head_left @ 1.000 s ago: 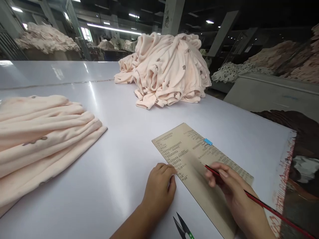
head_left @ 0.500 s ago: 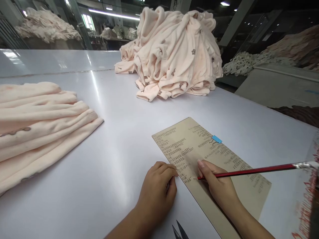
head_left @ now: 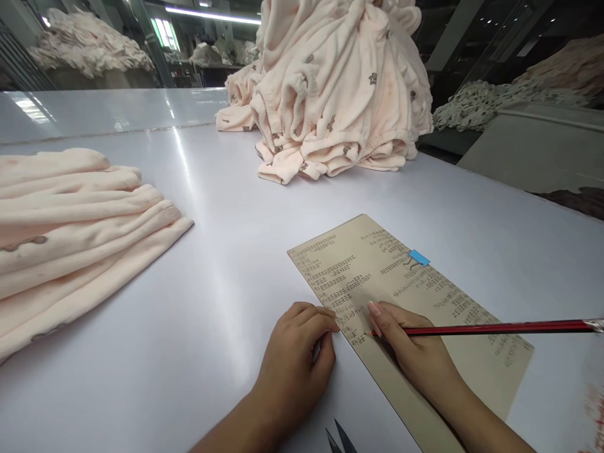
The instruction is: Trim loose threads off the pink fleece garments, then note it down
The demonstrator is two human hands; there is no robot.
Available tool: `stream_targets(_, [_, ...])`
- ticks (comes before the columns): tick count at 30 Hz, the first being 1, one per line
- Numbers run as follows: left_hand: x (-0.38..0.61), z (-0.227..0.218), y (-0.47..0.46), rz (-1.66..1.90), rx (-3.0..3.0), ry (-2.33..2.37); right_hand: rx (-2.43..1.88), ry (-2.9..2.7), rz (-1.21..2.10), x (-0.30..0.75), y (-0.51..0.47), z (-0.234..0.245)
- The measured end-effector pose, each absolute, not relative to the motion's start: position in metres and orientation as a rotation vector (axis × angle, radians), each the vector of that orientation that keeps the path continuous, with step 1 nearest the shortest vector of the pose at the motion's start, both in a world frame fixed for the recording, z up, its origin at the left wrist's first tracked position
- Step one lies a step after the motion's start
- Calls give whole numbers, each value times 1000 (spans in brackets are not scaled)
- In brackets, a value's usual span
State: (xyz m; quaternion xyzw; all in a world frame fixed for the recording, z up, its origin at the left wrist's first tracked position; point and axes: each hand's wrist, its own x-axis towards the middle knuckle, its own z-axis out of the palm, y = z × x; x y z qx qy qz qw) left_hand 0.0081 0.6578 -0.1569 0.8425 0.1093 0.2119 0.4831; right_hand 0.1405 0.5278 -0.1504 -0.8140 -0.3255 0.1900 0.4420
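Note:
A tan card [head_left: 415, 308] covered in handwritten rows lies on the white table [head_left: 226, 264], with a blue clip [head_left: 418, 257] on its far edge. My right hand [head_left: 415, 355] holds a long red pencil [head_left: 491, 328] whose tip touches the card near its left edge. My left hand [head_left: 295, 368] rests curled on the table with its fingertips pressed on the card's left edge.
A flat stack of peach fleece pieces [head_left: 70, 226] lies at the left. A tall heap of the same fleece [head_left: 335, 94] sits at the back. Scissor tips [head_left: 340, 439] show at the bottom edge. More fabric piles [head_left: 495, 100] lie beyond the table's right side.
The view has tilted down and closer. My right hand swung the pencil from steeply angled to nearly level and brought its tip to the card's left rows. My left hand stayed put.

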Motion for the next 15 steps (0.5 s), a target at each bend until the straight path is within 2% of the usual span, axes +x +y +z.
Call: stream_targets(15, [9, -158, 657, 528, 2049, 261, -2086, -834, 528, 140, 526, -148])
